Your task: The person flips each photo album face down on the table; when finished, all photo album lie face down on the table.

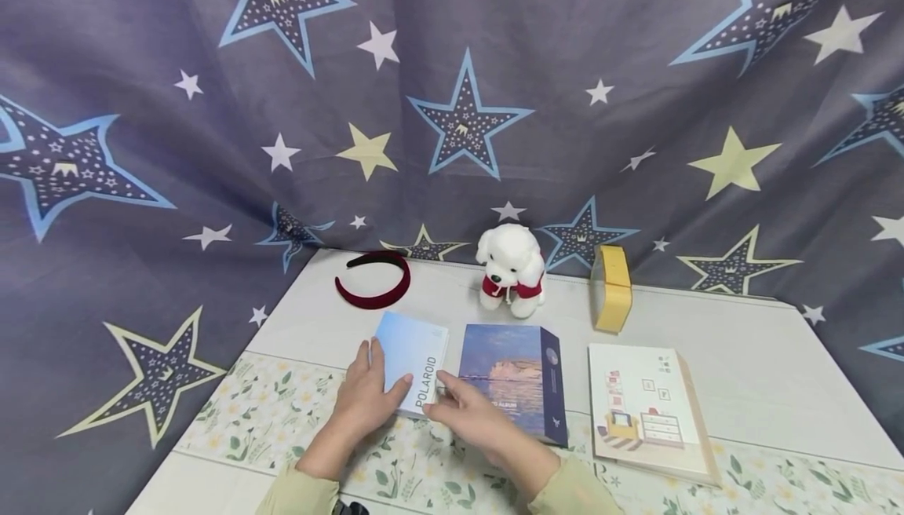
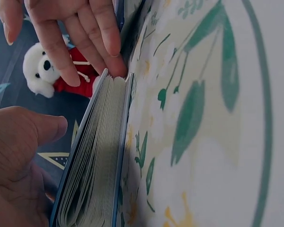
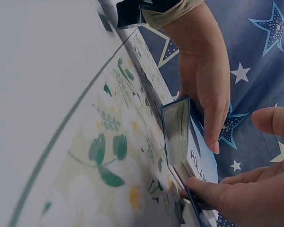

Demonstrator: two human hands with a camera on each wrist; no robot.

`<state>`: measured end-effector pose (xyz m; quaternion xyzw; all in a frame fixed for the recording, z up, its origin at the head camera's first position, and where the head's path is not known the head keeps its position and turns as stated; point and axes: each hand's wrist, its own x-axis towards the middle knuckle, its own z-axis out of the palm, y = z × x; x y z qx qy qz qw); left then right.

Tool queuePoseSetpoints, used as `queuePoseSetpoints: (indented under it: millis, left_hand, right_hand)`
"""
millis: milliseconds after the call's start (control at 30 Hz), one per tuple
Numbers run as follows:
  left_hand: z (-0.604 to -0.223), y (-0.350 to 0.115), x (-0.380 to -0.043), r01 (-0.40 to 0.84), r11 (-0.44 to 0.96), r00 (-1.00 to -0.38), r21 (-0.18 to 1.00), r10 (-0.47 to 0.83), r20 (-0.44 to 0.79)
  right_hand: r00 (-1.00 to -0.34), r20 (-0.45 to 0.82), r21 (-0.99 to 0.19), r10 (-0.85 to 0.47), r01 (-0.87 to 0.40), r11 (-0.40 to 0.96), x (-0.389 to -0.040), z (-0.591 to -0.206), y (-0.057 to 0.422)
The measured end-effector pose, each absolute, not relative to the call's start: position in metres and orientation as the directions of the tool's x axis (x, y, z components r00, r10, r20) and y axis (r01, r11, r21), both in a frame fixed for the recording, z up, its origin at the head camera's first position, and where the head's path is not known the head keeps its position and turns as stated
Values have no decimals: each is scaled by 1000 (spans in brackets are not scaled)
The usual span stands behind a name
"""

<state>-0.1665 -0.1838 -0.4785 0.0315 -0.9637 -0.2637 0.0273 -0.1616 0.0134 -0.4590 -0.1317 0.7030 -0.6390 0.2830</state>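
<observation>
A light-blue photo album point(image 1: 417, 342) marked POLAROID lies flat on the table, its page edges point(image 2: 97, 156) facing the left wrist camera. My left hand point(image 1: 366, 397) is at the album's left side, fingers stretched along that edge and thumb over the cover. On the opposite side, my right hand point(image 1: 476, 417) touches the lower right edge with extended fingers. The right wrist view shows the right hand's point(image 3: 255, 189) thumb raised off the cover. Just right of the album lies a thick book point(image 1: 501, 378) with a painted seascape and cliff on its cover.
Behind stand a white plush dog point(image 1: 512, 264) in red and a yellow-sided box-like object point(image 1: 614, 291). A dark red headband point(image 1: 377, 299) lies at the back left. A white book point(image 1: 646, 405) with a furniture drawing is at right. A star-patterned curtain point(image 1: 565, 154) hangs behind the table.
</observation>
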Motion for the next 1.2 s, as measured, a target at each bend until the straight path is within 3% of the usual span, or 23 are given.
queuePoseSetpoints:
  millis: [633,1200]
  left_hand:
    - [-483,-190,-168,-78,850,-996,521,-91,0]
    - [-476,-194,-169,-75,799,-996,597,-88,-9]
  right_hand:
    - [-792,-289,-945,-538,325,29,-155,-465,2]
    - [-828,-205,-874,-521,395,-283,-156,-467,2]
